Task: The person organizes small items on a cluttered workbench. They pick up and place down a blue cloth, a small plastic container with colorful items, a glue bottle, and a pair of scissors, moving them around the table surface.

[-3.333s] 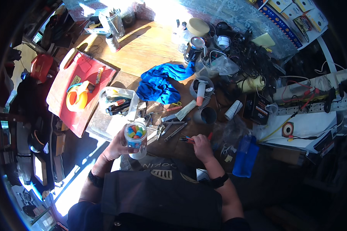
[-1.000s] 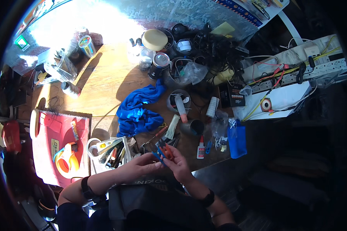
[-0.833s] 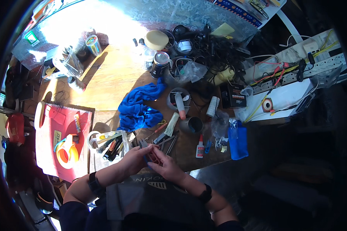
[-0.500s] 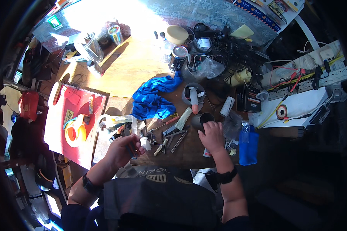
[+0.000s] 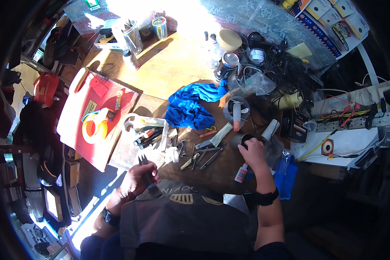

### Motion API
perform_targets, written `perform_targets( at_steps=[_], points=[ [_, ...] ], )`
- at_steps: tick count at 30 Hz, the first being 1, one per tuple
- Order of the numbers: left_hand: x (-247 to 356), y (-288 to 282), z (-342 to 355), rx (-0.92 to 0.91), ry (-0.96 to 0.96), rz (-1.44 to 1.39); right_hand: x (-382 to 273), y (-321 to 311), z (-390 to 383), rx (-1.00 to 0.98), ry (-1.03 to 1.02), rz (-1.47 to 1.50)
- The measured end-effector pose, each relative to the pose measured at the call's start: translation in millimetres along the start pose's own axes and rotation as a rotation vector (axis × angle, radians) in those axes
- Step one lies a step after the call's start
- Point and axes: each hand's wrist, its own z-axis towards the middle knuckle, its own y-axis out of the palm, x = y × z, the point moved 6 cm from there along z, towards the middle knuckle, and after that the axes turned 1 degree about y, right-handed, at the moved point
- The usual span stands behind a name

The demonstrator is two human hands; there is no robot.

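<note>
My left hand [image 5: 139, 177] is closed around a pair of pliers [image 5: 143, 160], their jaws pointing up and away from me, just off the table's near edge. My right hand [image 5: 255, 153] reaches over a dark round cup [image 5: 236, 142], its fingers dipping into the opening. The fingertips are hidden, so I cannot tell what they touch. Beside my right wrist lies a small white bottle with a red label [image 5: 241, 173]. Between my hands are scattered small metal tools [image 5: 211, 158] and a crumpled white tissue [image 5: 172, 154].
A blue cloth [image 5: 190, 107] lies bunched mid-table. On the left, a red folder [image 5: 76, 130] carries an orange tape roll [image 5: 94, 130]. A clear container [image 5: 229, 113] stands beyond the cup. Tangled cables [image 5: 281, 65] fill the back right, and a blue pouch [image 5: 286, 178] lies right.
The view has shifted, so the scene sits further right. My left hand has drawn back from the white tissue with the pliers. My right fingers have moved from the cup's rim into its opening.
</note>
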Motion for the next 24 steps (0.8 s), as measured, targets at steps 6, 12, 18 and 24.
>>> perform_targets(
  at_steps=[6,12,18,24],
  points=[
    [12.1,14.6,6.1,-0.098,0.036,-0.001,-16.5,-74.6,-53.4,0.245,0.147,0.521],
    [4.8,50.5,27.0,-0.308,-0.040,-0.006,-143.0,-21.5,-76.9,-0.189,-0.237,1.313],
    [-8.9,36.0,31.0,-0.210,-0.091,0.060,-210.9,1.5,-96.2,-0.035,-0.832,0.541],
    [-7.1,24.0,21.8,-0.179,-0.076,0.068,-193.2,27.1,-86.0,-0.300,-0.216,1.020]
  ],
)
